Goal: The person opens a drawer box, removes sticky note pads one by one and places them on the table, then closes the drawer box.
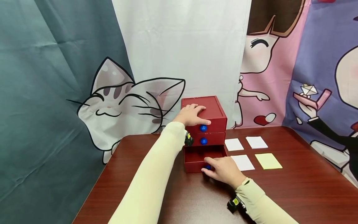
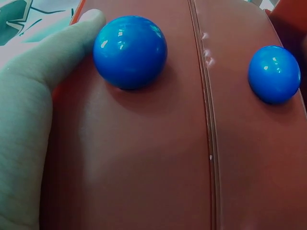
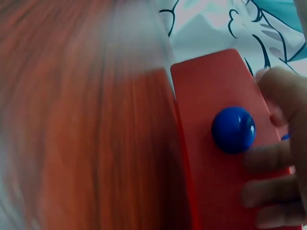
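A red drawer box (image 1: 221, 123) with blue ball knobs stands on the table. My left hand (image 1: 191, 115) rests on its top at the front left, thumb stretched along the upper front edge beside the top knob (image 2: 130, 52). The middle drawer's knob (image 2: 274, 74) is below that, untouched. The bottom drawer (image 1: 191, 167) is pulled out, its inside in sight. My right hand (image 1: 225, 169) is at its front, with digits spread either side of the bottom knob (image 3: 233, 129). The right fingers (image 3: 268, 194) lie by the front face; whether they touch it, I cannot tell.
To the right of the box, white note pads (image 1: 234, 144) and a yellow one (image 1: 268, 161) lie on the brown table (image 1: 134, 186). A curtain (image 1: 181, 46) with cartoon figures hangs behind the table.
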Demonstrator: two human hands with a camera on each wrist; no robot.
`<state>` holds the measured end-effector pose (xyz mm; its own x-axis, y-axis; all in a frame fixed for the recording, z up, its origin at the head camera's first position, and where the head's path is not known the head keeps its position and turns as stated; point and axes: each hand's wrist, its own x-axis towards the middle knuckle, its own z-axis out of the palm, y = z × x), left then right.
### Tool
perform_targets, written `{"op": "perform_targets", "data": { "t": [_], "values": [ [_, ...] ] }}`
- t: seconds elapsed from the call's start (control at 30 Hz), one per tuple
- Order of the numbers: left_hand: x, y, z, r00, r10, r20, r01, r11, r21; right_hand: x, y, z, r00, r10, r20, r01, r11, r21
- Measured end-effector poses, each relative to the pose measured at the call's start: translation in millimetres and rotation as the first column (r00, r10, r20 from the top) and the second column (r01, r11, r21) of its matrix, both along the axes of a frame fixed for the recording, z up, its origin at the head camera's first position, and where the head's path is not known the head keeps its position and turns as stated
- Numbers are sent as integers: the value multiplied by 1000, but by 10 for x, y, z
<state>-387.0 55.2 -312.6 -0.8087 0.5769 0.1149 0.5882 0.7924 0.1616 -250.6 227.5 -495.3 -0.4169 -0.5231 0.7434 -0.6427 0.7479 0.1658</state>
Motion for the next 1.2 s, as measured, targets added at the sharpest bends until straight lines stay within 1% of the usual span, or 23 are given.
{"op": "perform_targets", "data": {
  "t": [0.1,0.2,0.3,0.4,0.47,0.6,0.83,1.0,1.2],
  "values": [
    [5,-1,2,1000,2,2,-2,1000,1,5,-32,-17,999,-12,33,11,999,36],
    [5,-2,-1,1000,1,2,-1,1000,1,6,-35,-36,998,4,62,-9,996,84],
    [0,3,-4,1000,-2,-5,2,1000,0,-3,-29,-57,993,7,115,-22,992,125],
    [-9,5,-10,1000,-1,-13,1,1000,1,-13,-29,-64,987,4,163,-26,991,135],
    [-11,6,-14,1000,0,-15,0,1000,2,-26,-35,-71,985,1,175,-24,991,129],
    [0,10,-18,1000,1,-14,-1,1000,1,-49,-40,-86,987,-3,159,-16,993,115],
    [24,3,-19,1000,-1,-15,1,1000,-3,-126,-28,-125,986,-51,158,38,996,81],
    [9,1,-16,1000,-3,-16,3,1000,-8,-211,-45,-148,981,-64,181,59,998,33],
    [-1,9,-9,1000,-5,-10,5,1000,-11,-297,-76,-179,975,-70,211,82,995,-50]
  ]
}}
